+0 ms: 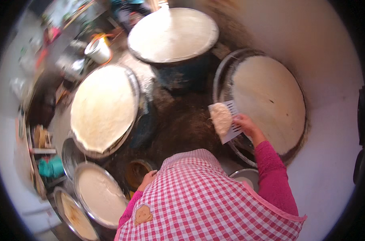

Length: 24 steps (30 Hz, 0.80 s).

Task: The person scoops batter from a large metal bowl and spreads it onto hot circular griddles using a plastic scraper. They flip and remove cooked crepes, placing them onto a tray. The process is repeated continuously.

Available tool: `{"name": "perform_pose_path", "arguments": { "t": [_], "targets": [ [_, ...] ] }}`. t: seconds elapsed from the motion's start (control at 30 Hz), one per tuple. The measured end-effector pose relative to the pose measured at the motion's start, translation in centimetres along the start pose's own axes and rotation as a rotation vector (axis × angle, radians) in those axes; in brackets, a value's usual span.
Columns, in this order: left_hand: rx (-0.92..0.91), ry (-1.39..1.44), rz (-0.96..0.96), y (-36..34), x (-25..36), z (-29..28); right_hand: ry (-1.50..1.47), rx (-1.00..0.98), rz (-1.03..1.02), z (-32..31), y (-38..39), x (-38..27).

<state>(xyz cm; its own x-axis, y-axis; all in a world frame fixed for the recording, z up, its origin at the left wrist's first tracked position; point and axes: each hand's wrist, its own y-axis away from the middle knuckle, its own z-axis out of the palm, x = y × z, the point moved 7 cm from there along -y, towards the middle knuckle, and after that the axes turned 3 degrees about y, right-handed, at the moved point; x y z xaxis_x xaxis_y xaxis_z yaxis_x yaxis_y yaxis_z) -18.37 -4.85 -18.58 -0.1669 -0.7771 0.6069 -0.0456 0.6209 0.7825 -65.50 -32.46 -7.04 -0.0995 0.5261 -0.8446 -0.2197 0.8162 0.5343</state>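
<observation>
My right hand (246,125) is closed on the edge of a flat white slotted scraper (235,127). A lump of pale, wet batter (221,118) lies on the scraper's left part. The scraper is over the left rim of a large round griddle (285,116), where a thin pale sheet of batter is spread, with a few dark specks. Low at my left side, my left hand (147,180) is beside my checked apron (198,188) and a brown round pot (136,173). Its fingers are mostly hidden, so whether it holds anything cannot be made out.
Two more round griddles with pale sheets stand at the left (104,110) and far middle (174,36). A wide basin of batter (102,195) and a smaller pan (76,217) are at lower left. A white bucket (98,51) stands farther back; a wall (331,80) rises at right.
</observation>
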Motion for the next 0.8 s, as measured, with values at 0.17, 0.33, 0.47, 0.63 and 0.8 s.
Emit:
{"name": "perform_pose_path", "arguments": {
  "t": [0.17, 0.33, 0.47, 0.63, 0.8],
  "targets": [
    [0.159, -0.140, 0.339, 4.2, -1.7, -2.2, -0.017, -0.720, -0.003, 30.7, -1.1, -5.0],
    [0.342, -0.078, 0.328, 8.5, -4.6, -4.0, 0.457, -1.122, -0.255, 58.0, 8.2, -8.1],
    [0.478, -0.025, 0.331, 11.2, -7.1, -5.4, 0.968, -0.944, -1.049, 70.4, 17.8, -8.6],
    [0.505, 0.108, 0.304, 11.7, -9.6, -5.2, 0.522, -0.870, -1.114, 71.2, 20.2, -11.3],
    [0.346, 0.043, 0.263, 10.6, -9.0, -4.7, 0.088, -0.765, -0.176, 61.9, 10.7, -12.8]
  ]
}}
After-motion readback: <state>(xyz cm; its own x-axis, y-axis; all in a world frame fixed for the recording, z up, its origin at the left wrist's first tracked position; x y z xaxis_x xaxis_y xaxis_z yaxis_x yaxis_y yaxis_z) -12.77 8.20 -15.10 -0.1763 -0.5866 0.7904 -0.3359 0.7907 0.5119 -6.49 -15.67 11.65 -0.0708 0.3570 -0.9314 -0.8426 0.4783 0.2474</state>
